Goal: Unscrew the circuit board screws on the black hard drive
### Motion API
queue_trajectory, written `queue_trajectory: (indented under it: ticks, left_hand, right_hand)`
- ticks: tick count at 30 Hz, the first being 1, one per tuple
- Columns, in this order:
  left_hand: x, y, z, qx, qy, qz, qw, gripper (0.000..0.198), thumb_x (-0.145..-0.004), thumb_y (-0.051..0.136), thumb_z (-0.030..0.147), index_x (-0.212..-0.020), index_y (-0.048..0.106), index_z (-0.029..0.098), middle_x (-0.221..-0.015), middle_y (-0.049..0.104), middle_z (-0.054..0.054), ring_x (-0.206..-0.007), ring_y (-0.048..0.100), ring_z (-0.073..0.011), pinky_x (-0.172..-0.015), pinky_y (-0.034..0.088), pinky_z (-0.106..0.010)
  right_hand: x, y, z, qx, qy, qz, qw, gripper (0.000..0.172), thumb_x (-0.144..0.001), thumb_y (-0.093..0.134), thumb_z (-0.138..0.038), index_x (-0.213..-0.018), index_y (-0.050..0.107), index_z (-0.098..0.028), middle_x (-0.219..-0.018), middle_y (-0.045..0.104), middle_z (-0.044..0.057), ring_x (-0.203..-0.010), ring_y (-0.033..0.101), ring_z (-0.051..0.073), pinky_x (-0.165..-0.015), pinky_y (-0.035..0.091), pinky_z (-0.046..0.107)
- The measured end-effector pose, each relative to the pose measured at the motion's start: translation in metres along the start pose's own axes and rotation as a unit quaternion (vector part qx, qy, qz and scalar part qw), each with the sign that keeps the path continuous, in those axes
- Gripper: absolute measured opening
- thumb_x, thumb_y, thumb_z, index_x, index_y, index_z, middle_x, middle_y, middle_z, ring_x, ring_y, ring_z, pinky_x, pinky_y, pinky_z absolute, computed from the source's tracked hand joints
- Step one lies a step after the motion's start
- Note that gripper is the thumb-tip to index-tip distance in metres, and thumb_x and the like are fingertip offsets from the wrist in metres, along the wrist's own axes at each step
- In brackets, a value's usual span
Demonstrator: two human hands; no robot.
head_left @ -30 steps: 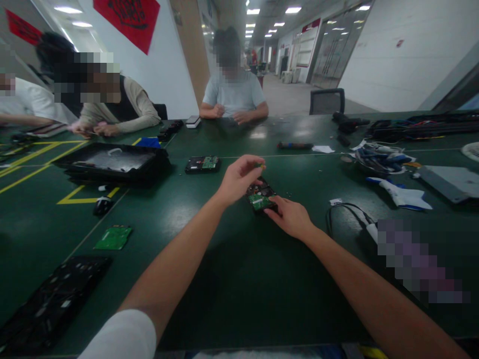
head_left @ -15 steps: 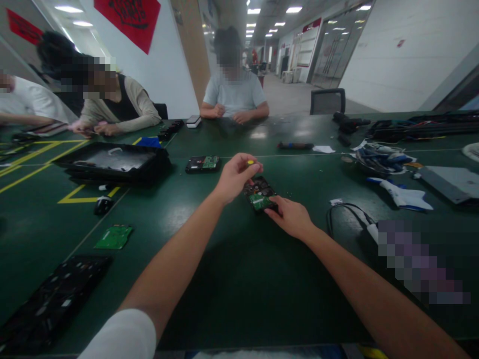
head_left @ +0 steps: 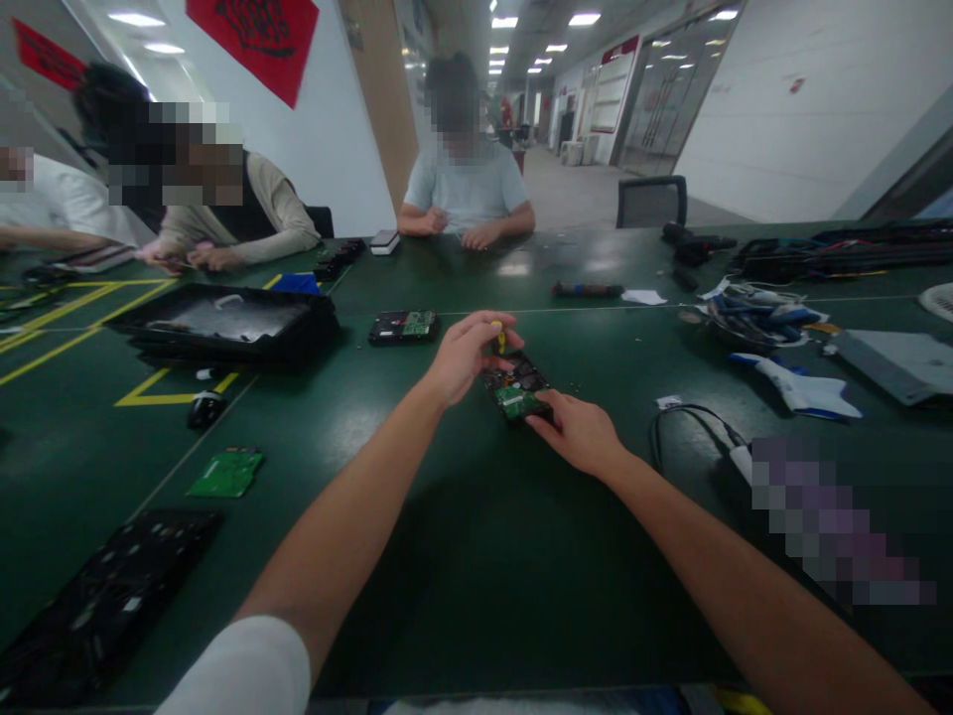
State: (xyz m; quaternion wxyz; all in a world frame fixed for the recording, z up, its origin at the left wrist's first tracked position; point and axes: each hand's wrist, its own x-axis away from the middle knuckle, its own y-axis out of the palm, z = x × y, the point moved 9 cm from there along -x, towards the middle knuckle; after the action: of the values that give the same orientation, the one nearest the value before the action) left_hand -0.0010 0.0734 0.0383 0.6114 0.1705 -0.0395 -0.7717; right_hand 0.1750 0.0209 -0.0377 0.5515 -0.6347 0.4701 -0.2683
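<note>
A hard drive (head_left: 516, 381) with a green circuit board on its near end lies in front of me on the dark green table. My right hand (head_left: 577, 429) grips its near right corner between thumb and fingers. Over the drive's far left side, my left hand (head_left: 471, 357) holds a small screwdriver (head_left: 498, 339) by its yellow and black handle. The handle stands upright with the fingers around it; its tip is hidden. Several tiny screws (head_left: 575, 386) lie just right of the drive.
Another hard drive (head_left: 403, 327) lies beyond my left hand. At left are a black tray (head_left: 230, 323), a loose green circuit board (head_left: 227, 472) and a large black part (head_left: 111, 596). Gloves (head_left: 796, 385), a cable (head_left: 692, 409) and a metal box (head_left: 897, 362) lie right. Co-workers sit across the table.
The fingers of my left hand have opened somewhat around the screwdriver, so more of its handle shows. My right hand and the hard drive have stayed in place.
</note>
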Motion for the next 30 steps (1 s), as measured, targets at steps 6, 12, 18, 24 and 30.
queue_trajectory:
  ticks: [6,12,18,24,30]
  left_hand:
    - [0.000,-0.002,0.005,-0.026,-0.010,-0.006,1.000,0.017,-0.085,0.066,0.031,-0.095,0.067,0.018,-0.100,0.073,-0.010,-0.102,0.069,-0.0242,-0.061,0.058,-0.026]
    - [0.002,0.000,0.007,-0.044,-0.048,-0.009,0.998,0.021,-0.084,0.067,0.030,-0.098,0.074,0.016,-0.094,0.070,-0.009,-0.094,0.068,-0.0221,-0.064,0.060,-0.028]
    - [0.005,-0.001,0.006,0.029,-0.074,0.019,0.997,0.014,-0.081,0.071,0.025,-0.090,0.065,0.016,-0.087,0.071,-0.007,-0.095,0.074,-0.0244,-0.084,0.066,-0.044]
    - [0.005,-0.014,0.021,-0.109,-0.025,0.083,0.990,0.017,-0.080,0.067,0.029,-0.083,0.075,0.014,-0.101,0.070,-0.013,-0.098,0.065,-0.0228,-0.061,0.057,-0.026]
    - [0.006,-0.009,0.018,-0.084,-0.048,0.068,0.993,0.021,-0.081,0.071,0.030,-0.094,0.077,0.016,-0.094,0.072,-0.010,-0.090,0.066,-0.0203,-0.063,0.058,-0.026]
  right_hand:
    - [0.000,0.000,0.001,-0.006,-0.003,0.003,1.000,0.045,-0.111,0.049,-0.055,-0.139,0.062,-0.022,-0.105,0.077,0.008,-0.088,0.071,0.024,-0.067,0.041,0.032]
    - [0.000,-0.001,0.000,-0.008,-0.003,0.003,1.000,0.043,-0.110,0.051,-0.053,-0.137,0.063,-0.022,-0.105,0.077,0.008,-0.086,0.070,0.023,-0.065,0.040,0.032]
    - [0.000,0.000,0.000,-0.010,0.001,-0.003,1.000,0.041,-0.110,0.053,-0.052,-0.137,0.063,-0.023,-0.105,0.077,0.008,-0.088,0.072,0.023,-0.066,0.040,0.031]
    - [0.000,0.000,0.001,-0.006,-0.001,0.005,1.000,0.041,-0.109,0.054,-0.052,-0.137,0.063,-0.023,-0.106,0.078,0.008,-0.089,0.072,0.024,-0.067,0.041,0.032]
    - [0.000,-0.001,0.000,-0.010,0.001,0.001,1.000,0.040,-0.109,0.054,-0.052,-0.136,0.064,-0.023,-0.107,0.077,0.008,-0.087,0.071,0.023,-0.067,0.043,0.032]
